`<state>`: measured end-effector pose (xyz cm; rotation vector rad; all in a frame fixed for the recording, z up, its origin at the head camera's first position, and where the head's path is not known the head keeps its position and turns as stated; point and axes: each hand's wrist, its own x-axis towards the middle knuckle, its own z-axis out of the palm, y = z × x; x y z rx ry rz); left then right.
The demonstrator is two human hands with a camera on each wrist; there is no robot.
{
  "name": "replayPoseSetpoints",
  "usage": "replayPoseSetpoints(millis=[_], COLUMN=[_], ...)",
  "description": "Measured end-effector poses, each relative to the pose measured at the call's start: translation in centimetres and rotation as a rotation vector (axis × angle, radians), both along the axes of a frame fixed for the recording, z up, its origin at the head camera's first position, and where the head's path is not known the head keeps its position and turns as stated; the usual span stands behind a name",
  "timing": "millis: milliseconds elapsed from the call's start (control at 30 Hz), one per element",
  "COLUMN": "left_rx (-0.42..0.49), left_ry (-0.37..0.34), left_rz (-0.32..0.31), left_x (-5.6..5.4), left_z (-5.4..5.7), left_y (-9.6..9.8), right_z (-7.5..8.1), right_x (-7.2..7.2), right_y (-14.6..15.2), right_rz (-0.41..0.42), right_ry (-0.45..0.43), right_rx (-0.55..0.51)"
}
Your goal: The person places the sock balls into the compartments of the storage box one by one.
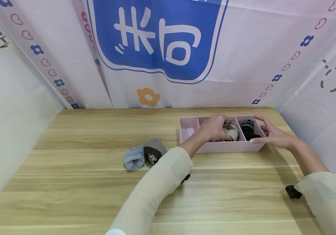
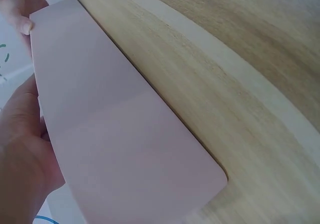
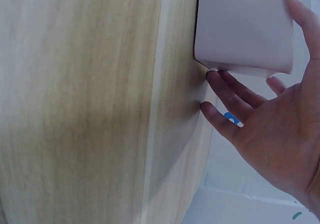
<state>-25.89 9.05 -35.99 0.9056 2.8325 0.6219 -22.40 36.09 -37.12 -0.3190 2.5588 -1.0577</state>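
Note:
A long pink divided box (image 1: 229, 148) stands toward the back right of the table. Over one of its middle compartments, my left hand (image 1: 214, 128) grips a rolled camouflage-patterned sock (image 1: 231, 131), thumb in front and fingers behind. A black sock with a patterned cuff (image 1: 248, 129) lies in the rightmost compartment. My right hand (image 1: 276, 135) holds the box's right end, its thumb at the front rim and its fingers against the end wall. In the left wrist view, the box wall hides the left fingertips.
A rolled blue-grey sock (image 1: 134, 158) and a grey-and-black rolled sock (image 1: 155, 151) lie side by side left of the box. One small black item (image 1: 186, 178) shows past the left sleeve, another (image 1: 293, 192) by the right sleeve. A printed cloth (image 1: 168, 91) hangs behind the table.

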Motion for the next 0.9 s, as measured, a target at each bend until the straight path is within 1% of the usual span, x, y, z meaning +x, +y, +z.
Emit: replayPoseSetpoints(millis=[167, 367, 433, 633, 733, 900], left_rx=[0.026, 0.079, 0.091, 0.103, 0.132, 0.186], left_ry=[0.006, -0.024, -0.042, -0.097, -0.110, -0.120], left_rz=[-0.052, -0.165, -0.193, -0.246, -0.273, -0.327], left_x=[0.0, -0.2, -0.3, 0.0, 0.3, 0.9], left_z=[-0.1, 0.0, 0.2, 1.2, 1.6, 2.2], left_y=[-0.4, -1.4, -1.7, -2.8, -3.5, -5.2], right_z=[-0.1, -0.1, -0.1, 0.0, -0.1, -0.1], right_x=[0.0, -0.1, -0.1, -0.1, -0.1, -0.2], right_y=[0.0, 0.1, 0.1, 0.1, 0.1, 0.2], right_rz=[-0.004, 0.002, 0.002, 0.003, 0.008, 0.008], right_ry=[-0.002, -0.003, -0.001, 0.002, 0.004, 0.004], right_rx=[0.001, -0.007, -0.002, -0.003, -0.016, -0.009])
